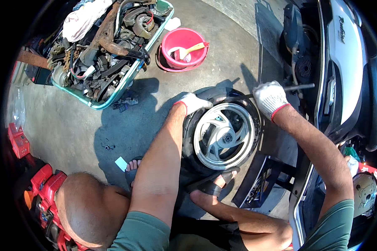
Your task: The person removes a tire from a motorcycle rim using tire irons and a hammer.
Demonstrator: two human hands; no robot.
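Note:
My left hand [194,103] in a white glove with red cuff is closed on the upper left of a black tire [192,154], which lies flat on the concrete around a silver spoked rim [224,138]. In my right hand [270,98], also gloved, is a long dark metal bar [301,86]. The bar's left part reaches the tire's top edge near my left hand; whether it sits under the bead is too small to tell. My sandaled right foot [215,184] is just below the wheel.
A green tub [104,100] of used parts stands upper left, beside a pink bucket [184,42] holding a brush. A white scooter [341,62] lines the right. A black tool tray [247,184] lies lower right of the wheel. Red plastic cases [42,184] sit lower left.

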